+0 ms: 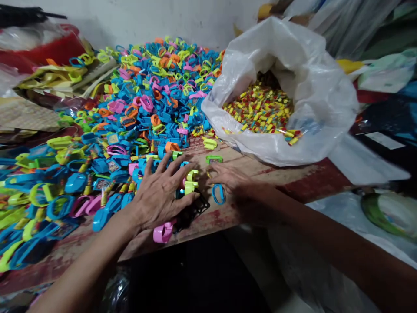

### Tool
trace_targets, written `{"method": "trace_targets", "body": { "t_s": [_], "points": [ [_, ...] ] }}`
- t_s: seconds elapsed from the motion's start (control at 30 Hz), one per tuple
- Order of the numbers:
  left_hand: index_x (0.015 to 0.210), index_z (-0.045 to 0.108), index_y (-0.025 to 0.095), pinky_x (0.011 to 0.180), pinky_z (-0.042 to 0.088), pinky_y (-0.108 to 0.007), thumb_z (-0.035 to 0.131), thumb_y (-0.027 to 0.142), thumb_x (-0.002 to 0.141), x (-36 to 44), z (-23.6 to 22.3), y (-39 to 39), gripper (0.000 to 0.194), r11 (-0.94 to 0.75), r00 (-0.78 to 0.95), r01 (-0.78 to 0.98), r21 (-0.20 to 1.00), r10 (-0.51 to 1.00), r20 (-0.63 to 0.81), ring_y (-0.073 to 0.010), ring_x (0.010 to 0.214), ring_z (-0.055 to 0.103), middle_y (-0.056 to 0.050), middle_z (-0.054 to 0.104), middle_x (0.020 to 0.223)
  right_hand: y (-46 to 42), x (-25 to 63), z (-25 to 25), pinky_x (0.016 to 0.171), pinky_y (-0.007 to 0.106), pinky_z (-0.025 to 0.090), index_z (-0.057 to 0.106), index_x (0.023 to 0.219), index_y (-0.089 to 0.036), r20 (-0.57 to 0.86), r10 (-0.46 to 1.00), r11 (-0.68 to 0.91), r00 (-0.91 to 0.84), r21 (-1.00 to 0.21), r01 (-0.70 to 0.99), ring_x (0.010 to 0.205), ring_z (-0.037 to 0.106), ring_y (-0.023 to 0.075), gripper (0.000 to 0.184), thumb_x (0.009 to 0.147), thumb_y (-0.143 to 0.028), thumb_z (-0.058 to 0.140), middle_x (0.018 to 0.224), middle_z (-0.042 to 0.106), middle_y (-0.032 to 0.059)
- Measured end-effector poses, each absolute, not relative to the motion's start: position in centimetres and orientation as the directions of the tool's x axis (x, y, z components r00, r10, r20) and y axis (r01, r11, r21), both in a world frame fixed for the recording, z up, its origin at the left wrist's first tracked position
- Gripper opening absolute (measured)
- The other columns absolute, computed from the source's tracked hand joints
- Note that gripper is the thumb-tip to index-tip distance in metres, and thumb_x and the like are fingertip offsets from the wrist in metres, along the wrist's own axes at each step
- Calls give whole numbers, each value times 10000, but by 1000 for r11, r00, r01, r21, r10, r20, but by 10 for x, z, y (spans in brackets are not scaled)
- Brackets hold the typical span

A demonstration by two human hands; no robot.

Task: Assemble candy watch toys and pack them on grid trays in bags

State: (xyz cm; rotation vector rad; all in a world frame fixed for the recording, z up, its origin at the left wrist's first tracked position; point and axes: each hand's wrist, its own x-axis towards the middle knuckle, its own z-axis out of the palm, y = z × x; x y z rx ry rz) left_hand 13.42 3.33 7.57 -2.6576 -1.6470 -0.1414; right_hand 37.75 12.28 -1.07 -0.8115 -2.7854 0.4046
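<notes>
My left hand [161, 191] is spread flat, fingers apart, over several plastic toy watches at the edge of the pile. Yellow-green toy watches [190, 187] show beside its thumb and forefinger. Below its thumb lies a dark, flat piece with holes [198, 206], partly covered. My right hand [230, 176] is low over the table, blurred, its fingers pointing left; a small yellow bit shows at its fingertips, too smeared to name. Close to it are a blue toy watch [218, 194] and a green toy watch [214, 159]. A pink toy watch [163, 232] sits near the front edge.
A big heap of coloured toy watches [156, 100] covers the table's left and back. At the back right stands an open white sack [325, 100] of small yellow and red candy-like tubes [260, 111]. The worn wooden table [247, 167] ends just before me. A red container [42, 52] stands far left.
</notes>
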Motion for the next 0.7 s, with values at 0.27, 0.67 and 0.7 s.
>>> {"method": "trace_targets", "body": {
  "t_s": [0.27,0.67,0.7],
  "points": [
    [1437,420,351,1176,102,-625,286,532,990,136,77,32,500,-428,423,902,56,902,84,-325,1496,150,21,325,1584,111,405,-34,866,296,455,645,1001,-171,283,726,686,-627,-366,629,938,602,203,190,904,-187,484,966,659,84],
    [1382,476,300,1148,125,-683,338,512,973,136,76,31,481,-441,435,897,38,894,109,-358,1482,181,-13,336,1579,46,328,-42,613,227,497,665,763,-211,155,972,215,-174,-888,406,585,653,153,186,854,-333,559,628,691,-3],
    [1379,480,295,1148,124,-685,348,506,971,136,76,31,478,-437,431,899,38,896,111,-360,1480,187,-17,339,1577,47,325,-44,604,221,490,663,746,-208,186,970,237,-157,-870,432,582,646,150,173,842,-316,567,618,684,-7]
  ]
}}
